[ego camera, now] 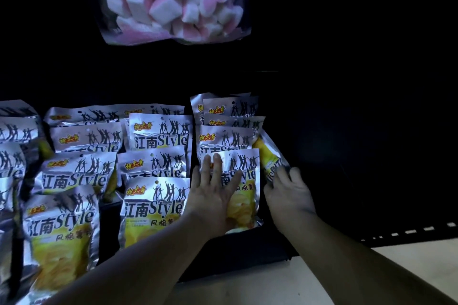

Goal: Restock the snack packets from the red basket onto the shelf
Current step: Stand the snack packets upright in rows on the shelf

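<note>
Silver and yellow snack packets stand in several rows on a dark shelf [247,250]. My left hand [213,190] lies flat, fingers straight, on the front packet [247,181] of the rightmost row. My right hand [288,189] curls its fingers round a sideways packet [269,153] that leans against the right side of that row. The red basket is out of view.
A clear bag of pink and white heart marshmallows [173,0] hangs above the shelf. More packet rows [153,205] fill the shelf to the left. The shelf's dark space [359,156] extends to the right. A pale floor [409,262] shows at the lower right.
</note>
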Tool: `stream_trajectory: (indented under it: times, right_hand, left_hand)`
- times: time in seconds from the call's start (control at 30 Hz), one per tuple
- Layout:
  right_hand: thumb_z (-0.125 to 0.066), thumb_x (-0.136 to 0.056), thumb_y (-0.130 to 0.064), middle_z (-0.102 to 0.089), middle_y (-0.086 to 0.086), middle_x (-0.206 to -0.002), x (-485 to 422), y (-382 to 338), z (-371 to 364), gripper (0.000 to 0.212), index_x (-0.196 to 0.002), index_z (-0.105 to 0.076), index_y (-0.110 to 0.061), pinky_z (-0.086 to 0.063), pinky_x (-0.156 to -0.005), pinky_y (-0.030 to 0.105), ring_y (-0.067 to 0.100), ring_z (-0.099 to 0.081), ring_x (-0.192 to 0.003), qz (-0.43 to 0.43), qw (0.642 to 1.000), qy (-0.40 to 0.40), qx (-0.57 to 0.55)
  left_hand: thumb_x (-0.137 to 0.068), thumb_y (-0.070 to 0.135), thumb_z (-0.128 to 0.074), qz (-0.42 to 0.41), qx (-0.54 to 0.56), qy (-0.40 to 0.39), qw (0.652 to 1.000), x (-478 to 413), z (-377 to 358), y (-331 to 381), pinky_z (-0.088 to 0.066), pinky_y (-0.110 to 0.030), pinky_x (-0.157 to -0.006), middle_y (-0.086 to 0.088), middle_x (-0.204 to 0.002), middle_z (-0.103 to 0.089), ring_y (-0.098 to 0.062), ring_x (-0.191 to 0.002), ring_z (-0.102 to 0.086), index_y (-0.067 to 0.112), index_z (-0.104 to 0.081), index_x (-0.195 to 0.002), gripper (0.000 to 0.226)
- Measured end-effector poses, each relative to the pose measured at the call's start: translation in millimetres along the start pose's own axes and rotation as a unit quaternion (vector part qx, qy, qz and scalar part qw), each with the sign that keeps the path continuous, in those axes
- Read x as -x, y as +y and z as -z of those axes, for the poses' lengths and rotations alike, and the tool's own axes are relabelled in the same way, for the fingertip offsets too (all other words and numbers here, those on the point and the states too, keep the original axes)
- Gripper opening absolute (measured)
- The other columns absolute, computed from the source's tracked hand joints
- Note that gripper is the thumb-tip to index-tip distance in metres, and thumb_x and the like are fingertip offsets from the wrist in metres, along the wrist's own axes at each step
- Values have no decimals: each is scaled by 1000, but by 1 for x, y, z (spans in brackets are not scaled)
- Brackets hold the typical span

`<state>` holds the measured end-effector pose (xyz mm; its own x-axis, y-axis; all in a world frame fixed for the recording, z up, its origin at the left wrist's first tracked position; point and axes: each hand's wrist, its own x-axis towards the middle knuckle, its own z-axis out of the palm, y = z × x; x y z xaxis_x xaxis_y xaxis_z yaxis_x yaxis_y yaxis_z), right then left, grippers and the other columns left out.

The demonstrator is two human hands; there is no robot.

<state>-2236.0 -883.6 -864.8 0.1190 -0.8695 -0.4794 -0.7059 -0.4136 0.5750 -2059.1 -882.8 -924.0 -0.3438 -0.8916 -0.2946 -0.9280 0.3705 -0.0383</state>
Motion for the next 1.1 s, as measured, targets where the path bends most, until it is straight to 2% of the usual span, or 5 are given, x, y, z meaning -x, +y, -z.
stream_trajectory:
  times: [0.2,0.33,0.63,0.83,1.1]
  right_hand:
    - [-62,-94,-29,-54,11,-144,9,10,-10,50,-142,-52,-18,26,-106,75,45,-12,-152,27,996,-28,83]
    - [-56,-91,-32,-54,10,-142,34,23,-9,67,-154,-37,-19,19,-120,62,34,-34,-145,50,997,49,-36]
    - [-33,-107,-50,-45,2,-155,68,19,-11,54,-155,-35,-25,-33,-115,35,23,-41,-142,2,875,75,-478]
    - [-45,-106,-43,-36,-1,-163,60,21,-9,55,-156,-40,-19,-25,-119,25,13,-34,-149,-34,760,105,-640]
    - [-46,-107,-38,-41,-9,-157,60,24,-11,48,-152,-45,-23,-27,-108,19,9,-36,-145,-34,725,121,-677]
  left_hand:
    - [-90,68,-50,-71,23,67,995,15,4,5,9,-66,-121,-22,-166,26,-46,-152,24,25,-16,-161,89]
    - [-80,33,-69,-142,205,176,952,36,-2,29,-43,-52,-113,-16,-153,-48,-37,-142,-43,15,-70,-113,38]
    - [-78,50,-63,-29,566,-66,821,44,3,118,-56,-33,-90,16,-101,-70,-8,-100,-66,30,-65,-122,49]
    - [-95,27,-61,-26,605,-101,789,20,10,144,-48,-9,-64,8,-102,-61,-17,-92,-64,14,-58,-131,39]
    - [-93,24,-55,120,734,-46,667,20,10,162,-55,-32,-59,13,-74,-66,-4,-63,-60,23,-68,-97,13]
